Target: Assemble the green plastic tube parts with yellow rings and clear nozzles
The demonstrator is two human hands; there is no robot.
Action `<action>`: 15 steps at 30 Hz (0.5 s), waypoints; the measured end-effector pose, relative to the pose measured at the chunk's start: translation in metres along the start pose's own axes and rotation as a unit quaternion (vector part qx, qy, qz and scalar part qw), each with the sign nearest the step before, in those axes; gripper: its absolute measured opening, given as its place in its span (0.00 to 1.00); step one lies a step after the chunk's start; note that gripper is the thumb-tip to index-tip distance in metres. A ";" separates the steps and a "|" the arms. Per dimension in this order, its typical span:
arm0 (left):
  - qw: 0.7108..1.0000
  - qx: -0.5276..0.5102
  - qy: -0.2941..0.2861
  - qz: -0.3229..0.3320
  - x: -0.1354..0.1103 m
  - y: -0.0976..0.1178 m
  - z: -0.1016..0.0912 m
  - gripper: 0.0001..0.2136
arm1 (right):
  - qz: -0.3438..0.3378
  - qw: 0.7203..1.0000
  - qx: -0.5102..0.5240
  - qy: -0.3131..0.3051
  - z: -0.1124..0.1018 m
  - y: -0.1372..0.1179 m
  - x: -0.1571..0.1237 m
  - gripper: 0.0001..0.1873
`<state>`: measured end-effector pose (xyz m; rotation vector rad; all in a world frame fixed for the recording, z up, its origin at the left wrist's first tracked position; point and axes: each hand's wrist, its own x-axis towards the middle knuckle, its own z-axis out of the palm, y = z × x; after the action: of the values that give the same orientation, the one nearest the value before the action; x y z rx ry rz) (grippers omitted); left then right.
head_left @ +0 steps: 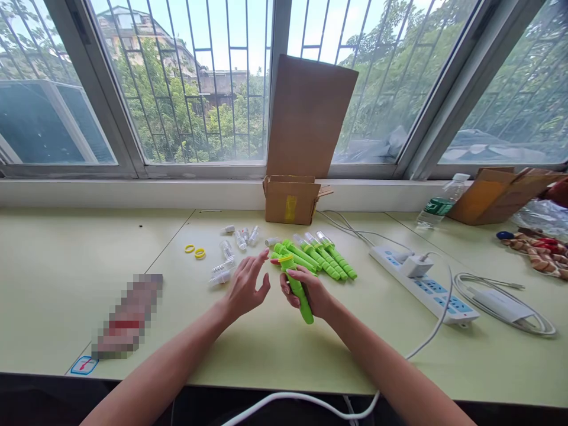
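In my right hand (313,291) is a green ribbed plastic tube (302,299), its upper end tilted to the left and ringed in yellow (286,260). My left hand (248,281) hovers beside it with fingers apart, holding nothing. Behind my hands lie more green tubes (302,255), and several to the right carry clear tops (326,239). Loose clear plastic caps (240,239) are scattered beyond my left hand. Two yellow rings (200,253) rest on the table to the left of them.
A cardboard box (290,201) stands open against the sill. To the right lie a power strip (423,287) with a white charger (416,266), a coiled cable (506,305) and a water bottle (444,201). A blurred-out object (128,316) lies on the left. A white cable crosses the front edge.
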<state>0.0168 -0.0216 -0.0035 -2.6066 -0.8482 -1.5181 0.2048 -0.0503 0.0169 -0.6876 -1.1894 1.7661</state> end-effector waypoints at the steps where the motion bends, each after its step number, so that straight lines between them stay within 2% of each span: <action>1: 1.000 0.010 0.005 0.003 0.000 0.000 0.000 0.33 | 0.001 1.000 0.001 -0.003 0.000 0.000 0.000 0.19; 6: 0.996 0.080 0.033 0.031 0.004 -0.001 -0.004 0.35 | 0.006 1.000 -0.003 -0.004 0.000 0.000 0.000 0.23; 12: 0.990 0.121 0.041 0.064 0.004 -0.002 -0.004 0.36 | -0.004 1.000 0.002 -0.014 -0.003 0.003 0.001 0.11; 15: 0.988 0.133 0.043 0.071 0.004 -0.002 -0.003 0.36 | -0.004 1.000 -0.007 -0.023 -0.005 0.006 0.002 0.13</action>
<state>0.0148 -0.0186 0.0010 -2.3395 -0.7786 -1.3659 0.2060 -0.0470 0.0096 -0.6524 -1.2339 1.7759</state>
